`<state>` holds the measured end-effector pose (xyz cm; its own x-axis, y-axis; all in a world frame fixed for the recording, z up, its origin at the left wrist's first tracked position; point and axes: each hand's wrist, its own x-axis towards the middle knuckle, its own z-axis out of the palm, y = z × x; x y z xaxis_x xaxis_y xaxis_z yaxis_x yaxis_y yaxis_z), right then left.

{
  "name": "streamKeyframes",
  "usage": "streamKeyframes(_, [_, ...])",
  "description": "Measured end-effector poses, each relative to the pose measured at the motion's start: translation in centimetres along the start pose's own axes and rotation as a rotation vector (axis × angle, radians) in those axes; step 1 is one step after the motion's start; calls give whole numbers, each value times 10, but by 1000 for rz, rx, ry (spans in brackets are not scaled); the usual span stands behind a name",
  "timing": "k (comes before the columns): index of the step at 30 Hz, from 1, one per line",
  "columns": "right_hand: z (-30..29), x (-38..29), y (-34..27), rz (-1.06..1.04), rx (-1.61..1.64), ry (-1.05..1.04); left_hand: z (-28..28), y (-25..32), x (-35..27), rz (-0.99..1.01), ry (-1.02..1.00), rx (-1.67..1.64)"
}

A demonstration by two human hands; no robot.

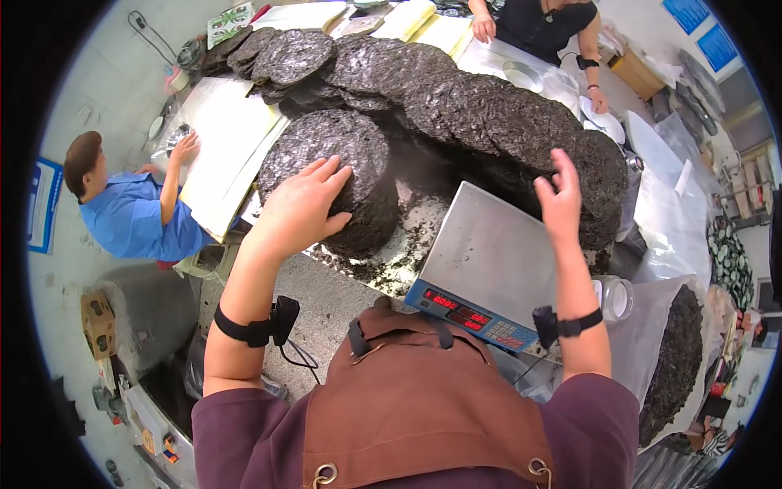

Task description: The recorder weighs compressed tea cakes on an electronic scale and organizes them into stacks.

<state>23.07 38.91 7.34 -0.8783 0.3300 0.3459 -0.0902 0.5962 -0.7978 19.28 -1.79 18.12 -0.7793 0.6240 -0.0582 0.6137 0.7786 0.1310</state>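
My left hand (308, 205) lies with its fingers spread on the near edge of a round stack of dark dried seaweed discs (330, 143). To the right, my right hand (561, 198) is raised with thumb and fingers apart. It holds nothing and appears in front of the long row of overlapping seaweed discs (489, 113); whether it touches them I cannot tell. Between my hands stands a digital weighing scale (489, 250) with a bare metal plate and lit red digits. Dark seaweed crumbs (406, 244) litter the white tabletop between scale and round stack.
A person in blue (143, 208) works at the left beside large pale sheets (229, 140). Another in black (544, 27) stands across the table near a white dish (603, 122). At my right are a clear jar (616, 297) and a plastic-lined bag of seaweed (672, 360).
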Motion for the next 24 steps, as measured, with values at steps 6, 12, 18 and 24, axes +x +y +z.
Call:
streamKeyframes(6, [64,-62,-83,-70,240,-368,7,18,2,-56,-55,149])
streamKeyframes(12, [74,-85,-130,-255,232,-457,-7,3,7,-188,364,85])
streamKeyframes(18, [57,-60,-138,162,842,-223,-39,29,-21,-239,904,-606])
streamKeyframes(24, [9,-81,-99,446,1093,-54,15,88,-3,-139,388,-1781])
